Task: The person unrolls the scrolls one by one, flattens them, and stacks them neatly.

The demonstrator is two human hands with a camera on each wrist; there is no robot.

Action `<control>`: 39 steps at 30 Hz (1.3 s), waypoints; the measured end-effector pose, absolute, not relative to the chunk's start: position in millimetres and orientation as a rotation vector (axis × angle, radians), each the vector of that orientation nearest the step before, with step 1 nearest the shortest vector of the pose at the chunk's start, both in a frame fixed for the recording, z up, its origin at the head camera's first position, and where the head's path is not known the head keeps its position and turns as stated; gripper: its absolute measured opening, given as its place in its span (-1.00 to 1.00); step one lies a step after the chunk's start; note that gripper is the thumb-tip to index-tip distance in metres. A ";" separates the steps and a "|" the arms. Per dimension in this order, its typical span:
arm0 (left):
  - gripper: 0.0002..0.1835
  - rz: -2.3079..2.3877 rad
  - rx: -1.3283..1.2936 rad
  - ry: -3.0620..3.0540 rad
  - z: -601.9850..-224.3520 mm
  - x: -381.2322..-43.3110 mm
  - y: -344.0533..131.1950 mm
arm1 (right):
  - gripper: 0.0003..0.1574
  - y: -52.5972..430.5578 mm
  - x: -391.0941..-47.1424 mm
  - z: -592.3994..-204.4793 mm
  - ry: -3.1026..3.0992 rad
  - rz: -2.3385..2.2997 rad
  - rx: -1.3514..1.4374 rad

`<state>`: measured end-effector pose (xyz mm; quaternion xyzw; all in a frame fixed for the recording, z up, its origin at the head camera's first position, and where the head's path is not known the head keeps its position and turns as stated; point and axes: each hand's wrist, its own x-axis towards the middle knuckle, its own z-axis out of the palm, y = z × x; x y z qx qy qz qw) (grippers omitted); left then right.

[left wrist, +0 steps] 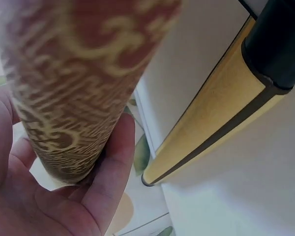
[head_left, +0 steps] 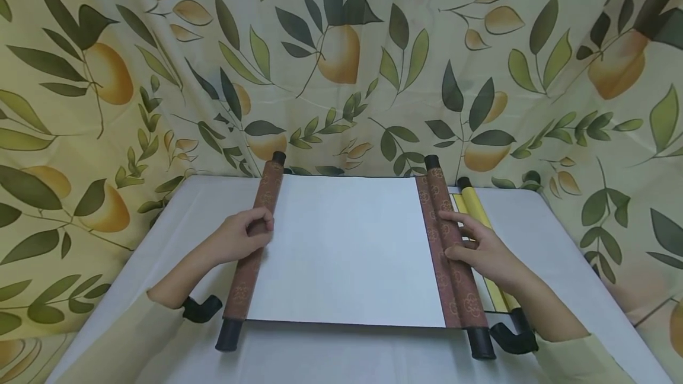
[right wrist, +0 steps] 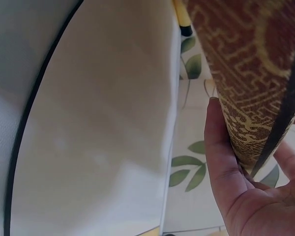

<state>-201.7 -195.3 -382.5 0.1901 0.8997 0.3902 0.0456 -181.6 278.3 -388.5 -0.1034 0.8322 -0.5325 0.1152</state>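
Observation:
A hanging scroll [head_left: 347,248] with a blank white sheet is spread between its two brown-red patterned rollers, each tipped with black knobs. My left hand [head_left: 235,239] grips the left roller [head_left: 245,277], fingers curled round it about midway along. On the other side my right hand [head_left: 488,250] holds the right roller [head_left: 466,289] between thumb and fingers. Both wrist views show the gold-patterned roller cloth close up, with the left fingers [left wrist: 113,167] and right fingers [right wrist: 221,147] wrapped about it. Partly hidden beneath the right roller lies a yellow scroll [head_left: 477,203] with black ends.
The white-covered table [head_left: 331,351] extends under and around the scrolls. Behind it hangs a curtain [head_left: 341,105] printed with fruit and leaves. Each wrist wears a black strap-like mount [head_left: 201,309]. A shadow falls on the tabletop below the brown-red scroll's near edge.

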 end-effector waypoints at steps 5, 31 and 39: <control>-0.88 1.176 0.585 2.767 -381.1 -203.4 -195.9 | -0.17 280.4 -182.3 -388.4 2.435 -1.560 -0.303; -0.73 1.123 0.542 2.786 -384.6 -200.4 -208.2 | -0.17 286.6 -181.3 -392.1 2.427 -1.543 -0.327; -0.81 1.121 0.579 2.799 -383.2 -202.6 -212.3 | -0.18 290.2 -183.6 -391.0 2.436 -1.525 -0.342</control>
